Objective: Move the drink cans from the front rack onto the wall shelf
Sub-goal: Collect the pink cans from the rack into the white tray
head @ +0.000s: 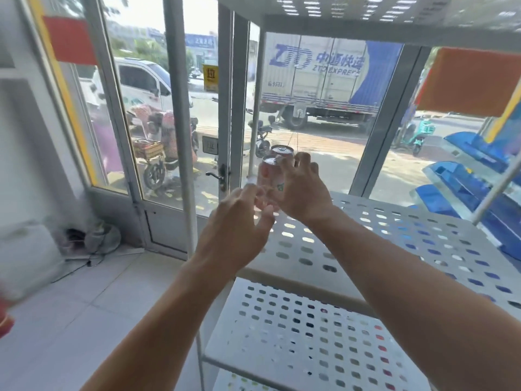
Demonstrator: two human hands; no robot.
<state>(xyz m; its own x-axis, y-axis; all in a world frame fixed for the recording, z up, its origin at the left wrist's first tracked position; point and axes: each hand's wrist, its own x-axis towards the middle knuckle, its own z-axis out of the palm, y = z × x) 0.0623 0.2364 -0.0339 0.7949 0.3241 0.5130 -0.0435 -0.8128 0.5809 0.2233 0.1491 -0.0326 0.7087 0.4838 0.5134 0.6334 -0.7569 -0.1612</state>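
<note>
The right hand (303,190) wraps its fingers round the near can (269,179), which stands upright at the far left corner of the rack's (366,249) perforated middle shelf. The left hand (239,221) reaches in from the near left, fingers spread and close to the can's lower side; whether they touch it cannot be told. A second can (282,151) stands just behind the first, its top showing past the right fingertips. Both cans keep their long axes vertical, so a straight lift looks likely. Beyond the rack's far edge stand a glass door (197,108), parked scooters (158,153) and a delivery truck (324,80).
</note>
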